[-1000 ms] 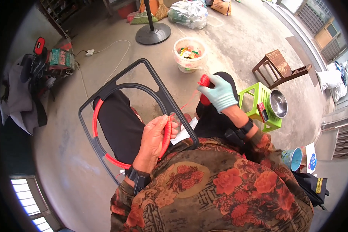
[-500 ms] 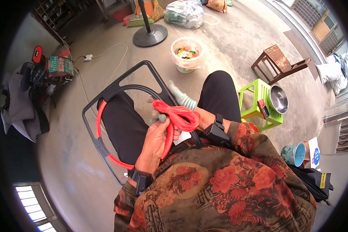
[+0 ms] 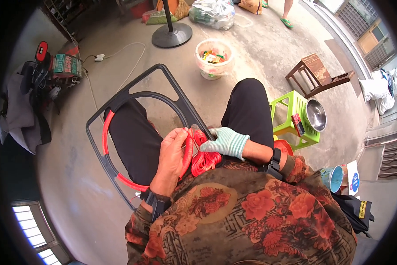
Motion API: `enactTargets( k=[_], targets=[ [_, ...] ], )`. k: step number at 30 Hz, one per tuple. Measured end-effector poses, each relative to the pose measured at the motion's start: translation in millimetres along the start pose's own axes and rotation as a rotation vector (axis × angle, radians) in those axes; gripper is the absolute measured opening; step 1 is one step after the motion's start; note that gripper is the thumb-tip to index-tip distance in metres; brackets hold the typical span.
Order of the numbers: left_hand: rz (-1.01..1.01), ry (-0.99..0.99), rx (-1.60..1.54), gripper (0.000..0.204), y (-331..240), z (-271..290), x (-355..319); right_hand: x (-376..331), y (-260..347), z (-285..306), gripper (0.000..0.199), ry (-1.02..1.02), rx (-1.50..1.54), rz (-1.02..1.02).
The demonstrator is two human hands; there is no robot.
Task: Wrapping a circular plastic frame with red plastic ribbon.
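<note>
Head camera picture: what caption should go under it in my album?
Bare left hand and gloved right hand hold red cord at a black frame on the lap.

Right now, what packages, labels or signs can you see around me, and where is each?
Green printed box: far left, on the red machine.
White card with blue round sign: right, beside the blue cup.
Small red packet: on the green stool.
Clear plastic bag: top, past the fan base.

1. Black frame [image 3: 132,88]: one, resting across the lap (landmark for all items below).
2. Hands on the frame's near edge: two, left hand [image 3: 172,152] bare, right hand [image 3: 227,141] gloved.
3. Red cord bundle [image 3: 203,159]: one.
4. Stools right of the frame: two, green stool [image 3: 286,117] and wooden stool [image 3: 315,73].
5. Metal bowl [image 3: 315,115]: one.
6. Plastic bucket [image 3: 214,57] beyond the frame: one.
</note>
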State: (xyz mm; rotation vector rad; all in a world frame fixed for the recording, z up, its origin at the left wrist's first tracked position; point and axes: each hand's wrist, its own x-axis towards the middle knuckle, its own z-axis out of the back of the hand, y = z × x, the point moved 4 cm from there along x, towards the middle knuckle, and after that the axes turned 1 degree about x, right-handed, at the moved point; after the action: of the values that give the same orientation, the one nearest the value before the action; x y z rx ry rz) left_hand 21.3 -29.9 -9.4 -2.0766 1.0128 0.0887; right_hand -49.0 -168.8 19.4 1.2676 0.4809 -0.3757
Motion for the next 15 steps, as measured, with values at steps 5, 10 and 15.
enactTargets(
  k=[5, 10, 15],
  targets=[
    [-0.051, -0.043, -0.010, 0.008, -2, 1, 2, 18, -27, -19, 0.051, 0.211, 1.086, -0.070],
    [-0.014, 0.060, 0.087, 0.011, -1, 7, 5, 30, -44, -2, 0.038, 0.157, 1.158, -0.024],
    [0.040, 0.035, 0.152, 0.016, -10, -5, -4, 27, -49, 45, 0.029, -0.171, 1.522, 0.184]
  ],
)
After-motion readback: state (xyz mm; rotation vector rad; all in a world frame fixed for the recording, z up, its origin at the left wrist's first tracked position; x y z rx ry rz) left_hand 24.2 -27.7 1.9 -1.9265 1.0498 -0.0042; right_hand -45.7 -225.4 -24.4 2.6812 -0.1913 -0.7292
